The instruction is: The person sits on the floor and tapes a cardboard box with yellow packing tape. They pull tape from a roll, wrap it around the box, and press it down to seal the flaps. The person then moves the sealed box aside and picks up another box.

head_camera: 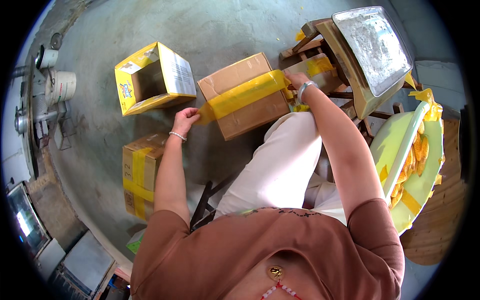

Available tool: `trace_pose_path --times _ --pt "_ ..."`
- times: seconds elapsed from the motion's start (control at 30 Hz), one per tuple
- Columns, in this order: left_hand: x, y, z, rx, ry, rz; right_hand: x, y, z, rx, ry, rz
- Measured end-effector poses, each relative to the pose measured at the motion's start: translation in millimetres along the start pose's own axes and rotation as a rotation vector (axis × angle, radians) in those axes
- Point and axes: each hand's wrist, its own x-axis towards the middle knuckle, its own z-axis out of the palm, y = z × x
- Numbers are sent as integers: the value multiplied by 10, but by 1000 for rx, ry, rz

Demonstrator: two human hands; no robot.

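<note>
A brown cardboard box [240, 75] lies before my knees, and a wide band of yellow packing tape [249, 93] runs along its upper face. Past the box's left edge, my left hand [186, 120] pinches the loose, see-through end of the tape between thumb and fingers. My right hand [298, 79] grips the tape at the opposite edge, beside my knee. Whether a tape roll hangs under the right hand is hidden.
Left stand an open yellow carton [178, 75] and a taped cardboard box [138, 180]. A metal tray [375, 48] tops a scale at right. Nearby, a pale green basin [393, 131] holds corn cobs [416, 152]. Pots and a white bucket [62, 86] line the far left.
</note>
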Motion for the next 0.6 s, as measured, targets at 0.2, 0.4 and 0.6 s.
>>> trace_pose_path --times 0.2,0.4,0.6 --pt "81 -122 70 26 57 -17 237 33 96 -182 -20 -104" --pt "179 -281 149 56 75 -27 279 45 133 29 101 -33" --pt "343 -461 278 98 129 15 325 85 176 155 95 -19"
